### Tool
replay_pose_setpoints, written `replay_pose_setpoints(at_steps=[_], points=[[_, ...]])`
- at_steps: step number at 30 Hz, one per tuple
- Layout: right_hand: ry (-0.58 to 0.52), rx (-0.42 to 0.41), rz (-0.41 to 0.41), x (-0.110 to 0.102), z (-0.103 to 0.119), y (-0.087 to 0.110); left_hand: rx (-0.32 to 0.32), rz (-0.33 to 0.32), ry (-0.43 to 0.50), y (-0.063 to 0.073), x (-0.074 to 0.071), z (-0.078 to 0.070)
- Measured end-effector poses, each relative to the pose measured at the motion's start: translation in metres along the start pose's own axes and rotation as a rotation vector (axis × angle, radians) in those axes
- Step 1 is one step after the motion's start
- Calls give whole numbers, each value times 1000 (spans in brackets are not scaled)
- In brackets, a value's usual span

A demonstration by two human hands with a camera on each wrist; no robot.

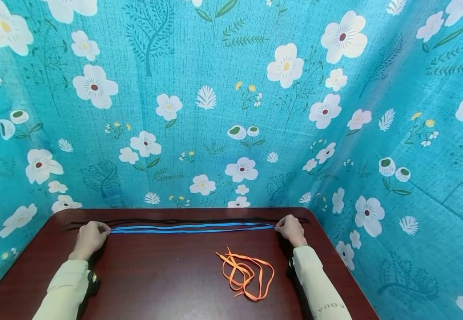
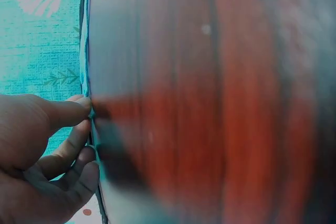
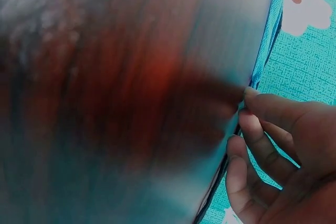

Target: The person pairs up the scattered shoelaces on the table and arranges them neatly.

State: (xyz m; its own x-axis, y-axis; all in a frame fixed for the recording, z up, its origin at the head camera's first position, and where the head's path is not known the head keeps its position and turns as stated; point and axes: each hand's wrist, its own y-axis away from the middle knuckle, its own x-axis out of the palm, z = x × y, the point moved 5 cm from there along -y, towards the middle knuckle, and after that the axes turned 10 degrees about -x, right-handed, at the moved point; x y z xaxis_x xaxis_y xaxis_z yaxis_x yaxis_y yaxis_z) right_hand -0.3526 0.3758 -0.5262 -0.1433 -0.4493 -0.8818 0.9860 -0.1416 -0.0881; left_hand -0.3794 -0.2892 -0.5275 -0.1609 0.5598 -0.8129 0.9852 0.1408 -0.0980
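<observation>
A blue shoelace (image 1: 191, 230) runs doubled and nearly straight across the far part of the table. My left hand (image 1: 92, 238) pinches its left end between thumb and fingertips; the left wrist view shows this left hand (image 2: 52, 150) from close by. At the other end my right hand (image 1: 291, 229) pinches the lace, as the right wrist view shows with the blue shoelace (image 3: 269, 30) leading up from the right hand (image 3: 283, 145). Just behind the blue lace lies a black shoelace (image 1: 143, 220), stretched out along the back edge and partly hidden by both hands.
An orange shoelace (image 1: 251, 271) lies in loose loops on the dark red-brown table (image 1: 163, 275), nearer to me and right of the middle. A teal flowered cloth (image 1: 199, 146) hangs behind the table and along its sides.
</observation>
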Motion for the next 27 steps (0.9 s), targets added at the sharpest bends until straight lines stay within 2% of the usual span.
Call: replay_pose_setpoints(at_steps=[5, 14, 21, 27], points=[[-13, -6, -1, 1, 1, -3, -44, -18, 15, -3, 1, 4], [-35, -1, -3, 3, 0, -4, -114, 26, 8, -6, 4, 3], [-46, -12, 69, -3, 3, 1, -84, 36, 1, -2, 0, -1], [-86, -75, 123, -13, 28, 16, -45, 15, 28, 6, -6, -9]])
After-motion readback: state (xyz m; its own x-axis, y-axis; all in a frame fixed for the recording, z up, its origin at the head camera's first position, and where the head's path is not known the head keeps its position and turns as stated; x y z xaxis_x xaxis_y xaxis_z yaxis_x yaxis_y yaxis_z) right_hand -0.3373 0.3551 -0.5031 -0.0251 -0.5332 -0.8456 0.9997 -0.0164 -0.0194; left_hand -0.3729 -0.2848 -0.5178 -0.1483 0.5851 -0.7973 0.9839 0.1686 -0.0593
